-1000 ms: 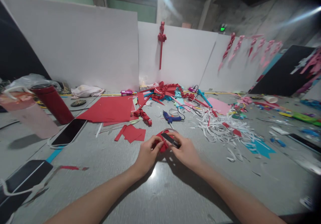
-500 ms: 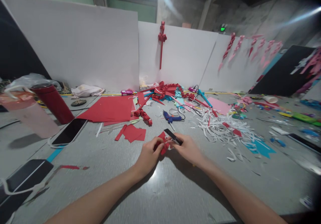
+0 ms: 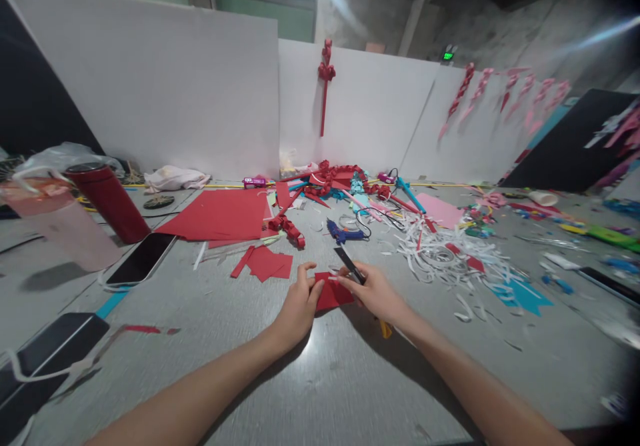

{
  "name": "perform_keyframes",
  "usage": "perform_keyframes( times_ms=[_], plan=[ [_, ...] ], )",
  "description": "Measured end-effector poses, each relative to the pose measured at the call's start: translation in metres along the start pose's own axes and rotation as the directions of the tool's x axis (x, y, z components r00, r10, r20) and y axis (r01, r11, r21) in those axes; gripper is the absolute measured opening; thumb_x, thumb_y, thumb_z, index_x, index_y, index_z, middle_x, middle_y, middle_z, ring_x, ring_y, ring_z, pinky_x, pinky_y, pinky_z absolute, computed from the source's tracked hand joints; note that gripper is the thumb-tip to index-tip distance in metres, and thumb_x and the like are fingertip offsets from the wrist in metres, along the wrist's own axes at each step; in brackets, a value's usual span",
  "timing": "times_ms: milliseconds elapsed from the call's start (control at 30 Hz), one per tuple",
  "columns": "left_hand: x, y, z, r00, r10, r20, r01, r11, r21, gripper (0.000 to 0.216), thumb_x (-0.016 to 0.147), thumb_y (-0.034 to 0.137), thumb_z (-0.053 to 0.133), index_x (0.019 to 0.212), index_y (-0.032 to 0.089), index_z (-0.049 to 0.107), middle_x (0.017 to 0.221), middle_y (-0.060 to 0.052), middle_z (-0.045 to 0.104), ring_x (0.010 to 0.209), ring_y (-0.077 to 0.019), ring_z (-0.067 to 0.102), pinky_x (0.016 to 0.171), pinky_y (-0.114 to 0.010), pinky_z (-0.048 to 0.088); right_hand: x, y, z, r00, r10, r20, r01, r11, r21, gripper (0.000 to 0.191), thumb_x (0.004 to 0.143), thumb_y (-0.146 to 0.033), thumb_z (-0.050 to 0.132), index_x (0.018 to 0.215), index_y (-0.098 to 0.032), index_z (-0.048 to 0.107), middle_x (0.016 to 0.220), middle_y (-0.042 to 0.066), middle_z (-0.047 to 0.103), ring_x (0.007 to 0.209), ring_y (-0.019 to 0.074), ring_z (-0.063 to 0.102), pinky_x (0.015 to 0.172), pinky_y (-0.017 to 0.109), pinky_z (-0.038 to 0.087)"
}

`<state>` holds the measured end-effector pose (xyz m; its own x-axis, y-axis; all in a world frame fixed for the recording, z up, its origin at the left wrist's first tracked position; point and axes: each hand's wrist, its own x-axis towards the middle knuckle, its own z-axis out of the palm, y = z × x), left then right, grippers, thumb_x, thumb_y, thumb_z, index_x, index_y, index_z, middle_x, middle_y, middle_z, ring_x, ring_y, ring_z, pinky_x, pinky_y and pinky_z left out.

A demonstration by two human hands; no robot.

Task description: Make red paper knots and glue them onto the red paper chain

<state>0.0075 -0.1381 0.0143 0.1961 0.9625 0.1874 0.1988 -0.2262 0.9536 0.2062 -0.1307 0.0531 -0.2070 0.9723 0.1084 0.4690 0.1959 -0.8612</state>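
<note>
My left hand (image 3: 299, 305) pinches the left edge of a small red paper piece (image 3: 331, 292) that lies near flat on the grey table (image 3: 320, 379). On the paper's right side, my right hand (image 3: 376, 293) grips a black-bladed cutter or scissors (image 3: 349, 264) with a yellow handle end showing under the wrist; its blade points up and away over the paper. Both hands have closed fingers.
Red paper sheets (image 3: 220, 214) and red offcuts (image 3: 265, 263) lie beyond my left hand. A blue glue gun (image 3: 344, 233), white paper strips (image 3: 440, 253), a red flask (image 3: 107, 201), a pink cup (image 3: 57, 223) and phones (image 3: 143, 258) surround the spot. White boards (image 3: 165, 86) stand behind.
The red paper was bunched up between both hands a second ago; now it is spread out flatter. My right hand with the blade has shifted slightly right and back.
</note>
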Motion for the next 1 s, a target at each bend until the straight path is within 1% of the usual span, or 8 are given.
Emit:
perform_keyframes(
  times_ms=[133,200,300,400,500,767,833,1000],
  plan=[
    [0.0006,-0.0010,-0.0015,1.000,-0.002,-0.004,0.002,1.000,0.013,0.018,0.104,0.037,0.048,0.108,0.020,0.051,0.081,-0.002,0.073,0.073,-0.0198,0.066,0.066,-0.028,0.043,0.0002,-0.0018,0.0020,0.999,-0.034,0.012,0.034,0.999,-0.003,0.039,0.093,-0.054,0.066,0.102,-0.016,0.070,0.085,0.001,0.065,0.049,0.0090,0.052,0.045,0.023,0.040],
    [0.0002,-0.0013,-0.0023,1.000,0.023,-0.006,-0.023,0.998,0.061,0.019,0.103,0.038,0.051,0.097,0.021,0.055,0.079,-0.001,0.071,0.070,-0.0180,0.063,0.064,-0.027,0.041,0.0000,-0.0039,0.0026,0.999,-0.038,0.006,0.038,0.999,-0.006,0.039,0.093,-0.054,0.066,0.102,-0.016,0.070,0.097,0.004,0.065,0.051,0.0077,0.053,0.044,0.022,0.041],
    [0.0003,-0.0019,-0.0034,0.996,0.077,-0.039,-0.070,0.985,0.157,0.026,0.102,0.037,0.052,0.087,0.019,0.063,0.080,-0.002,0.070,0.071,-0.0175,0.061,0.066,-0.027,0.040,-0.0005,-0.0064,0.0038,0.999,-0.034,0.005,0.034,0.999,0.038,0.039,0.092,-0.053,0.067,0.100,-0.015,0.070,0.104,0.005,0.062,0.051,0.0060,0.052,0.042,0.021,0.044],
    [0.0015,-0.0015,-0.0036,0.990,0.131,-0.048,-0.118,0.972,0.203,0.030,0.104,0.034,0.050,0.088,0.018,0.069,0.085,-0.004,0.072,0.076,-0.0185,0.063,0.071,-0.029,0.042,-0.0009,-0.0061,0.0063,0.999,-0.032,0.007,0.031,0.993,0.115,0.038,0.091,-0.052,0.068,0.098,-0.015,0.069,0.111,0.006,0.059,0.051,0.0050,0.053,0.044,0.022,0.050],
    [0.0017,0.0001,-0.0028,0.986,0.165,-0.035,-0.154,0.965,0.213,0.029,0.105,0.031,0.049,0.094,0.018,0.071,0.090,-0.005,0.074,0.080,-0.0185,0.064,0.074,-0.029,0.044,-0.0012,-0.0028,0.0089,0.999,-0.040,0.009,0.038,0.987,0.156,0.037,0.091,-0.052,0.069,0.099,-0.016,0.070,0.119,0.008,0.057,0.061,0.0081,0.059,0.046,0.023,0.054],
    [-0.0022,0.0036,-0.0029,0.967,0.239,0.091,-0.255,0.936,0.243,0.026,0.107,0.028,0.045,0.097,0.018,0.067,0.097,-0.006,0.071,0.091,-0.0194,0.064,0.084,-0.031,0.046,-0.0012,-0.0004,0.0050,0.997,-0.066,0.047,0.059,0.990,0.131,0.031,0.092,-0.049,0.069,0.101,-0.019,0.074,0.125,0.008,0.053,0.088,0.0174,0.067,0.053,0.023,0.060],
    [-0.0031,0.0049,-0.0034,0.962,0.246,0.117,-0.268,0.930,0.252,0.025,0.107,0.026,0.044,0.097,0.018,0.066,0.099,-0.006,0.070,0.092,-0.0194,0.064,0.086,-0.032,0.046,-0.0016,-0.0019,0.0032,0.996,-0.062,0.057,0.054,0.989,0.138,0.031,0.091,-0.049,0.070,0.102,-0.020,0.074,0.127,0.009,0.051,0.085,0.0170,0.068,0.052,0.024,0.061],
    [-0.0047,0.0070,-0.0038,0.959,0.237,0.156,-0.271,0.927,0.260,0.026,0.107,0.026,0.041,0.097,0.018,0.064,0.099,-0.006,0.068,0.093,-0.0194,0.063,0.087,-0.032,0.046,-0.0035,-0.0047,0.0005,0.995,-0.063,0.081,0.055,0.994,0.090,0.030,0.093,-0.046,0.069,0.105,-0.020,0.075,0.128,0.008,0.050,0.070,0.0098,0.065,0.045,0.021,0.055]
  ],
)
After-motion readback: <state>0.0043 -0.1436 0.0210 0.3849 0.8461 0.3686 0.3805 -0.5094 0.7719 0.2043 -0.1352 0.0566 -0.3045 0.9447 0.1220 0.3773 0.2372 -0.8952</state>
